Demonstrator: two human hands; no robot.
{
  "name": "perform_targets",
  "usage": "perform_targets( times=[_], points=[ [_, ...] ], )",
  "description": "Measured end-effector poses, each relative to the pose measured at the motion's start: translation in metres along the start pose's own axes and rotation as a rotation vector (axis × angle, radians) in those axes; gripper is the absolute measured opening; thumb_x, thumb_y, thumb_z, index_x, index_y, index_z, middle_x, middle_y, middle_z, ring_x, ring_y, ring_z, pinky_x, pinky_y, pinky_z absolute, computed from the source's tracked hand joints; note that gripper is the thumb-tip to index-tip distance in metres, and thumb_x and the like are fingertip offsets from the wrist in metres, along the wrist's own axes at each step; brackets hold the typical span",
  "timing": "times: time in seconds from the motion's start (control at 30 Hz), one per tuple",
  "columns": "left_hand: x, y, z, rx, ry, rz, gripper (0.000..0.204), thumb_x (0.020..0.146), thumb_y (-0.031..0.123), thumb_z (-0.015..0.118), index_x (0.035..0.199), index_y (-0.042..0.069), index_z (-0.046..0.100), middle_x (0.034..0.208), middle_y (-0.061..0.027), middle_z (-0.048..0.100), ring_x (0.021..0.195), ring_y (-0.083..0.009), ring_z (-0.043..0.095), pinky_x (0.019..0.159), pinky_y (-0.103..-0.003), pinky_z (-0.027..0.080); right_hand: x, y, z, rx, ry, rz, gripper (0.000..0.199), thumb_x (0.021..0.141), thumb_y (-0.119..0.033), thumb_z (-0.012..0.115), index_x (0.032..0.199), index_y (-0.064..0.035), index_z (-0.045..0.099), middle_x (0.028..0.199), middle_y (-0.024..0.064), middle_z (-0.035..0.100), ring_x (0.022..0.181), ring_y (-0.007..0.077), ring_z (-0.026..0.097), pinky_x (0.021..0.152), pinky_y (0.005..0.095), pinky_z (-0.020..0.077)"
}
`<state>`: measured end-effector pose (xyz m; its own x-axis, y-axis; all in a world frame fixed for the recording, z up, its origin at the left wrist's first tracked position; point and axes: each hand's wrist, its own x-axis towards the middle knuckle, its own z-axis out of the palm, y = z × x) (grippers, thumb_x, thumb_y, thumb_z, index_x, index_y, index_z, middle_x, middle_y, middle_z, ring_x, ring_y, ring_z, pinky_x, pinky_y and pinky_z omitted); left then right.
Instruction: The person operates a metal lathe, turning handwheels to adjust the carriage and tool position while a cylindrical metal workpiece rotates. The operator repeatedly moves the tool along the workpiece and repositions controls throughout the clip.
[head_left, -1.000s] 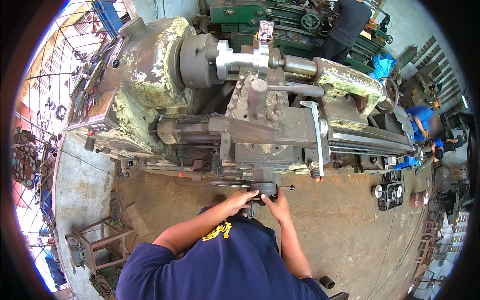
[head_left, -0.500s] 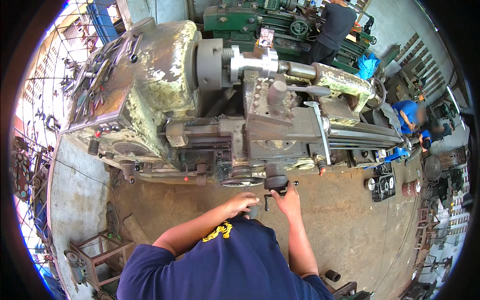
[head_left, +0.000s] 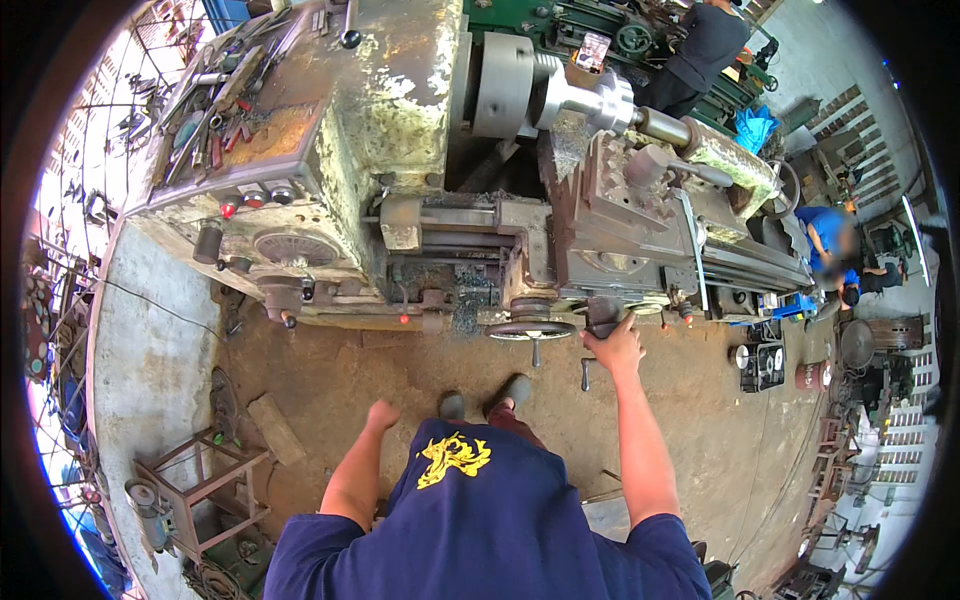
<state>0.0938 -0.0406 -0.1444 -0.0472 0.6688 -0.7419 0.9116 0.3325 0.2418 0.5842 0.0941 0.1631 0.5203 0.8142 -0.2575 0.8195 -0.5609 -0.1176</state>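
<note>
My right hand (head_left: pixel 618 348) reaches forward to a worn metal lathe and closes around the dark cross-slide handwheel (head_left: pixel 602 312); a small crank handle (head_left: pixel 586 375) hangs from it. My left hand (head_left: pixel 381 413) is low over the floor at my left side, curled like a fist, with nothing seen in it. Just left of the right hand is the larger carriage handwheel (head_left: pixel 530 329). Above them sit the tool post (head_left: pixel 648 166) and a shiny stepped metal workpiece (head_left: pixel 590 103), held between the chuck (head_left: pixel 503 86) and the tailstock (head_left: pixel 735 165).
Wrenches and other loose tools (head_left: pixel 215 125) cover the headstock top at left. A caliper (head_left: pixel 693 250) lies on the carriage's right side. A metal stand (head_left: pixel 205 490) is at lower left, a black crate (head_left: pixel 763 365) at right. Two people work farther off near other machines.
My left hand has dropped away from in front of my chest to my left side. The view has shifted, so the lathe appears farther right and my feet show. My right hand remains at the handwheel.
</note>
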Motion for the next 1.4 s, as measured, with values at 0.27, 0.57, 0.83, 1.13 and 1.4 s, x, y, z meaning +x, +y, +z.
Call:
perform_targets(
  times=[0.27, 0.57, 0.83, 1.13, 1.4],
  points=[
    [-0.050, -0.137, 0.086, -0.157, -0.325, -0.304, 0.043, 0.089, 0.041, 0.062, 0.120, 0.011, 0.068, 0.113, -0.0172, 0.070, 0.106, -0.0344, 0.067, 0.087, -0.041, 0.055, 0.009, 0.004, 0.004, 0.100, 0.030, -0.053, 0.144, 0.055, -0.060, 0.089, 0.155, 0.0026, 0.008, 0.120, 0.0335, 0.060, 0.110, 0.0445, 0.063, 0.093, 0.0515, 0.0501],
    [0.012, -0.053, 0.065, 0.193, 0.003, 0.447, 0.042, 0.084, 0.038, 0.069, 0.105, 0.003, 0.072, 0.098, -0.0208, 0.072, 0.091, -0.0343, 0.070, 0.078, -0.043, 0.056, 0.015, 0.008, 0.002, 0.111, 0.037, -0.133, 0.135, 0.057, -0.055, 0.088, 0.154, 0.0016, 0.013, 0.112, 0.0327, 0.066, 0.105, 0.0444, 0.066, 0.089, 0.0470, 0.0541],
    [0.027, 0.015, 0.012, -0.386, 0.089, 0.078, 0.051, 0.084, 0.044, 0.064, 0.115, 0.003, 0.070, 0.116, -0.0223, 0.068, 0.110, -0.0395, 0.064, 0.096, -0.044, 0.051, 0.018, 0.015, 0.005, 0.163, 0.049, -0.138, 0.134, 0.056, -0.054, 0.088, 0.155, -0.0006, 0.015, 0.118, 0.0332, 0.064, 0.109, 0.0448, 0.064, 0.091, 0.0472, 0.0528],
    [0.000, -0.020, 0.054, -0.020, -0.142, 0.132, 0.057, 0.082, 0.046, 0.067, 0.119, 0.003, 0.068, 0.123, -0.0206, 0.066, 0.117, -0.0365, 0.062, 0.099, -0.043, 0.049, 0.022, 0.022, 0.006, 0.249, 0.031, -0.151, 0.134, 0.055, -0.055, 0.089, 0.155, -0.0005, 0.018, 0.119, 0.0333, 0.064, 0.112, 0.0438, 0.063, 0.093, 0.0467, 0.0519],
    [-0.026, -0.054, 0.068, -0.257, -0.177, -0.131, 0.061, 0.079, 0.044, 0.073, 0.125, 0.004, 0.065, 0.122, -0.0217, 0.066, 0.117, -0.0350, 0.063, 0.097, -0.041, 0.050, 0.032, 0.032, 0.013, 0.322, -0.006, -0.121, 0.131, 0.054, -0.054, 0.089, 0.153, 0.0017, 0.025, 0.134, 0.0330, 0.055, 0.123, 0.0420, 0.058, 0.101, 0.0452, 0.0480]
  ],
)
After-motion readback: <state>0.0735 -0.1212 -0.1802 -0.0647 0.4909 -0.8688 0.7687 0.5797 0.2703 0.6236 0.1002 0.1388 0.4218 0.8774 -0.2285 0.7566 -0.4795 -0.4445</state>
